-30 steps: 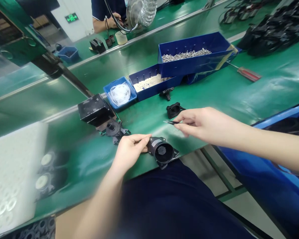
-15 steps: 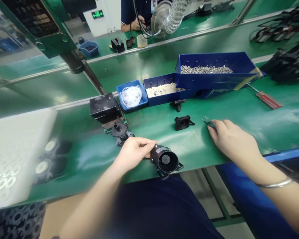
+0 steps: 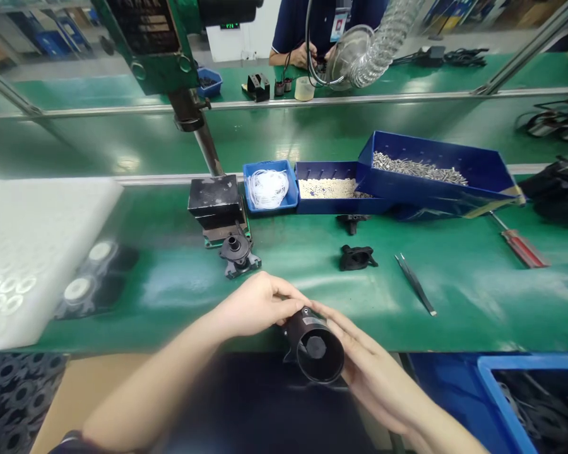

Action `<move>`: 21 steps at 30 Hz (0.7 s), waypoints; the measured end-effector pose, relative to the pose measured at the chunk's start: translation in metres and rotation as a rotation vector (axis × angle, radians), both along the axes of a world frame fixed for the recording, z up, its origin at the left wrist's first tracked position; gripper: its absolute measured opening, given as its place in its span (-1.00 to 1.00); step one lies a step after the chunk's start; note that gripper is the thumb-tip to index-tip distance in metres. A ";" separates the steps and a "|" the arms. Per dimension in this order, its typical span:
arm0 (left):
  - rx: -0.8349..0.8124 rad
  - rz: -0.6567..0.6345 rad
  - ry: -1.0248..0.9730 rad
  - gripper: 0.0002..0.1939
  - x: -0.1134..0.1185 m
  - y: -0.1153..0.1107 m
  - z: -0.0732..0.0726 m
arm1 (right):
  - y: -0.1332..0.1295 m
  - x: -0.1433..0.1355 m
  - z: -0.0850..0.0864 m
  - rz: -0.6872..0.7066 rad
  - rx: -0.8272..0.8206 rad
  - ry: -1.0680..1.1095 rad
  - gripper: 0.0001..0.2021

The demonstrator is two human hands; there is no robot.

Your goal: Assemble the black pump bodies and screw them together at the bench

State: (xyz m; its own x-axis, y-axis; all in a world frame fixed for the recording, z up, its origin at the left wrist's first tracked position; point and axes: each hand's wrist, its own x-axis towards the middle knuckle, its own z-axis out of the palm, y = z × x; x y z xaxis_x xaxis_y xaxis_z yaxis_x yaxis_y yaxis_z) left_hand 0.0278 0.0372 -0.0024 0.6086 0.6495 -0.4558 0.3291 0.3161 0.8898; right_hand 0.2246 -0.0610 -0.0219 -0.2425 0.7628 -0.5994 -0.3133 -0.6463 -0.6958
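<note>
A black cylindrical housing (image 3: 307, 334) with a small label is held at the front edge of the green bench, its round open end facing me. My left hand (image 3: 260, 306) is closed on its far left side, thumb and fingers gripping the narrower end. Around its right side lies my right hand (image 3: 360, 353), fingers against the wall and fingertips near the left hand's. Metal tweezers (image 3: 415, 284) rest on the bench right of the hands. Beyond the housing sit a small black bracket-like part (image 3: 357, 257) and another black part (image 3: 353, 222).
At the back stand a blue tray of white tubing (image 3: 293, 197), a bin of cream-coloured pieces (image 3: 331, 207) and a bin of screws (image 3: 421, 189). A green press column (image 3: 206, 148), its base (image 3: 215, 202), a black part (image 3: 239, 252), white foam (image 3: 71, 208) and a screwdriver (image 3: 525, 248) surround the area.
My right hand has let go of the tweezers, which now lie on the bench, and has come left onto the housing. The left hand keeps its hold. The view has shifted.
</note>
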 end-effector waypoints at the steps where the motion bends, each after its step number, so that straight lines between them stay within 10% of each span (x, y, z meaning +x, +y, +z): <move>1: 0.009 -0.013 -0.005 -0.72 -0.001 -0.001 0.001 | -0.002 -0.005 -0.002 -0.045 -0.022 0.063 -0.57; 21: 0.222 -0.051 0.085 -0.75 -0.004 -0.009 -0.009 | -0.015 -0.021 -0.028 -0.187 0.042 0.258 -0.70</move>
